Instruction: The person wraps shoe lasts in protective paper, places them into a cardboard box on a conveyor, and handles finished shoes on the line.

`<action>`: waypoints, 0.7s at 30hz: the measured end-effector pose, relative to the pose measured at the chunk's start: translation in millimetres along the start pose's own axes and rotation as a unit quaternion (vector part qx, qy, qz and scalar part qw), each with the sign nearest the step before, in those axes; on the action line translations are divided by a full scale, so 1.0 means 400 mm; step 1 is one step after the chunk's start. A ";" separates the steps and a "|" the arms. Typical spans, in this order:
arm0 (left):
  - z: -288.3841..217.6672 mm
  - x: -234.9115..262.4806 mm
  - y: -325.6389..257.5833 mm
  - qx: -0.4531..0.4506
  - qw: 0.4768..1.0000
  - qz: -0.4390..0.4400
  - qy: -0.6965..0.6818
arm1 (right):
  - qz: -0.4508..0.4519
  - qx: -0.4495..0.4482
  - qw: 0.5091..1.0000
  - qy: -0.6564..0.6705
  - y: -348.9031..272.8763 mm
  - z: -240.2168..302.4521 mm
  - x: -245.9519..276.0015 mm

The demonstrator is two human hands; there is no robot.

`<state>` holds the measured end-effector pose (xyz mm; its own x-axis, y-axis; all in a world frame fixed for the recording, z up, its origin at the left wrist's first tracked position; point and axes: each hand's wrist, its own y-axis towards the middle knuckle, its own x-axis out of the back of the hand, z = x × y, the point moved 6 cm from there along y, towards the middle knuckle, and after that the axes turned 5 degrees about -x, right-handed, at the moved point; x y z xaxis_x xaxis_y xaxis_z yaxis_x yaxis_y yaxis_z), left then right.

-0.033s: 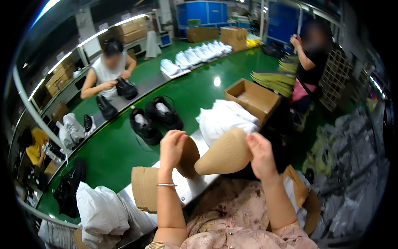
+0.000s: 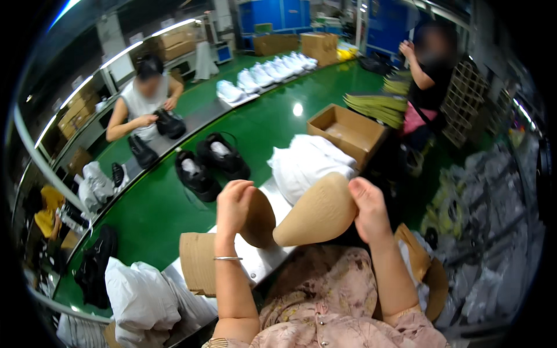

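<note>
Left hand (image 2: 234, 204) and right hand (image 2: 368, 209) each grip a tan moulded-paper shoe insert (image 2: 316, 213), black shoes (image 2: 210, 162) on the green table (image 2: 261, 122) beyond.

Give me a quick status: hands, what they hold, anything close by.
Left hand grips one tan cardboard shoe insert; right hand grips a second insert. Both raised over the green conveyor. Black shoes and white bags just beyond.

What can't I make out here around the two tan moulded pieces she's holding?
Head view only:
- Left piece: mostly covered by the left hand, so its full shape is unclear.
- Right hand: its fingers go behind the right piece, so the grip is unseen.
- Open carton: near wall hides most of the inside.
- Cardboard stack: partly behind the left forearm.
</note>
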<state>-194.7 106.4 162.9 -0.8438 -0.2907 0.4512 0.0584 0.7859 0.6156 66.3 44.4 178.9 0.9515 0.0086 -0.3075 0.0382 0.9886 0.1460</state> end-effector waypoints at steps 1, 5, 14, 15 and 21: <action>-0.005 -0.003 0.001 -0.018 1.000 0.004 0.006 | -0.008 -0.013 0.999 0.037 0.000 0.016 0.036; -0.003 -0.004 -0.012 0.050 0.999 0.018 -0.013 | -0.048 -0.080 0.994 0.050 -0.008 -0.013 0.189; -0.139 -0.043 -0.009 -0.034 0.995 -0.094 0.013 | -0.121 -0.166 0.966 0.158 -0.117 -0.134 0.356; -0.170 -0.098 -0.028 -0.013 0.990 -0.070 -0.118 | -0.122 -0.162 0.963 0.176 -0.135 -0.144 0.361; -0.248 -0.508 -0.409 0.437 0.700 0.362 -0.433 | -0.138 -0.160 0.949 0.235 -0.234 -0.264 0.410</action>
<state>20.0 -17.4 34.6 -0.7906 0.4994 -0.3543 0.6093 0.6995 -0.3734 186.7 -30.8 15.6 0.6741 -0.2660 -0.6891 0.1011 0.9574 -0.2706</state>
